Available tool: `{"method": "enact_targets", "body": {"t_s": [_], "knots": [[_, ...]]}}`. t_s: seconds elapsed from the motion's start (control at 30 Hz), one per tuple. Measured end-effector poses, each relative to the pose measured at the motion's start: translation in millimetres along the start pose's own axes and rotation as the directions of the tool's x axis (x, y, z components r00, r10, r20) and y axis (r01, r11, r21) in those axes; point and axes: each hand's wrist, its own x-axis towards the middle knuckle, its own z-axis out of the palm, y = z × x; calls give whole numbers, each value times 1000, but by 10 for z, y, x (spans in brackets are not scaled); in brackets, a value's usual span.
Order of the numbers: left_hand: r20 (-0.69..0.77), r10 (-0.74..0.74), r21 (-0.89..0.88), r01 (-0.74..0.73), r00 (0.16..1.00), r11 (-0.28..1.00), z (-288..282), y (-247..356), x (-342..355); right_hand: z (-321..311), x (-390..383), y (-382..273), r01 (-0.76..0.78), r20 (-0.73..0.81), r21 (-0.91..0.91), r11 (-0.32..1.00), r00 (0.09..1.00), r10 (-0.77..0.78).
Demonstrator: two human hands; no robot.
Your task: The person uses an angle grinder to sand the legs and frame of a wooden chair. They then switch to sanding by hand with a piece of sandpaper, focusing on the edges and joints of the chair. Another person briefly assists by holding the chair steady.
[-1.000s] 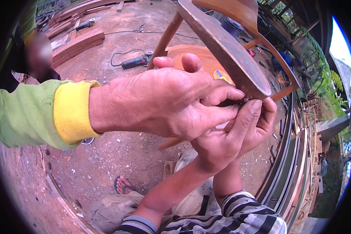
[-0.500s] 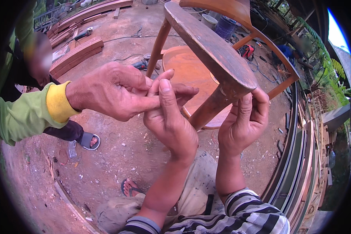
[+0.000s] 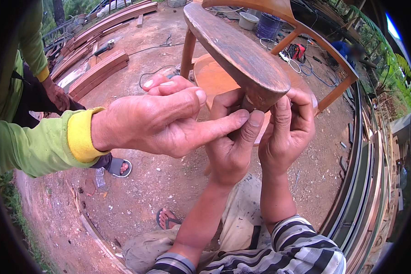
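A wooden chair stands tilted in front of me, its worn dark armrest pointing at me. My left hand is closed round the top of the leg beneath the armrest's front end, thumb upright. My right hand is closed at the right side of that same end, its thumb and curled fingers against the wood. Part of its grip is hidden. From the left comes a co-worker's hand in a green sleeve with a yellow cuff; its extended finger touches or nearly touches my left thumb.
Stacked planks lie at the far left, near an angle grinder. Long metal and wooden lengths run along the right. A white bucket, a blue drum and cables stand or lie behind the chair. Another person crouches far right.
My left hand has moved right and up, from below the co-worker's fingers onto the leg under the armrest. The co-worker's hand has followed to the right, finger stretched out. My right hand stays there.
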Motion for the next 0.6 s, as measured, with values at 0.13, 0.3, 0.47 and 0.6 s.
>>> {"method": "enact_targets", "body": {"t_s": [0.13, 0.3, 0.47, 0.6], "knots": [[-49, -18, -179, 9, 999, 984, 131, 33, -97, 3, 7, -4, -15, 9, 66, 998, 1000, 14], [2, -140, -215, 137, 990, 967, 475, -32, -485, -1, -11, -6, -16, 0, 69, 998, 1000, 16], [38, -173, -196, 178, 984, 964, 479, -84, -588, 32, -28, -19, -11, -18, 40, 999, 1000, 12], [39, -181, -197, 185, 983, 963, 472, -135, -609, 25, -30, -19, -10, -14, 43, 999, 1000, 11]]}}
